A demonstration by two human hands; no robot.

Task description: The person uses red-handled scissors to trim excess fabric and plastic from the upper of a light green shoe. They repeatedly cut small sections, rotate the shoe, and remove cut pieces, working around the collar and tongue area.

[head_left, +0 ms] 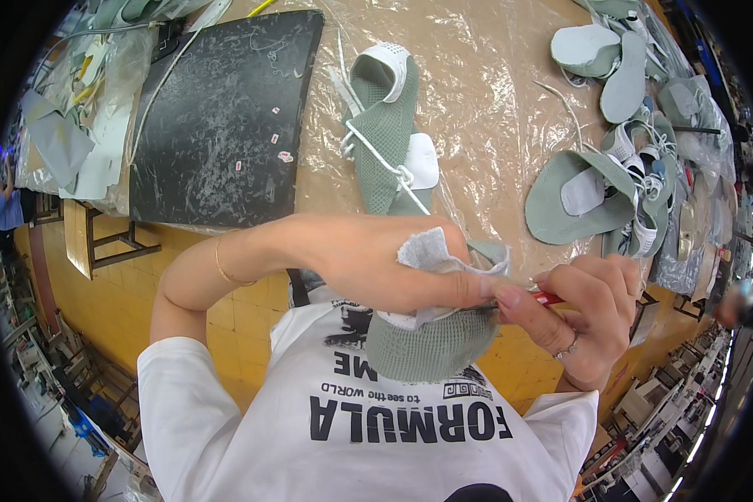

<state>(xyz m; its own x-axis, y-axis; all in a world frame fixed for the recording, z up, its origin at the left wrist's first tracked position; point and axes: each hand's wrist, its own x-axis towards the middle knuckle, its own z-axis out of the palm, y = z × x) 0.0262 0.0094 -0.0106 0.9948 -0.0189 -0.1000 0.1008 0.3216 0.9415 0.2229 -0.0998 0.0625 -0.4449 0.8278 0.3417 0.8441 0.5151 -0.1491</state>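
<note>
A grey-green mesh shoe upper (435,343) with a pale grey lining is held in front of my white shirt. My left hand (385,263) is closed on it, the thumb pressing along its edge and part of the upper hidden behind the fingers. In my right hand (590,314), thumb and fingers pinch a small red-handled tool (546,297). Its tip meets the edge of the upper by my left thumb; the tool's kind is too covered to tell. Just beyond my left hand, another green shoe upper (381,125) with white laces lies on the table.
Plastic film covers the brown table (485,109). A scuffed black board (226,117) lies at the left, beside plastic bags and scraps (84,109). More green uppers (581,201) and flat insole-shaped pieces (623,79) are piled at the right. Yellow floor tiles (226,293) show below.
</note>
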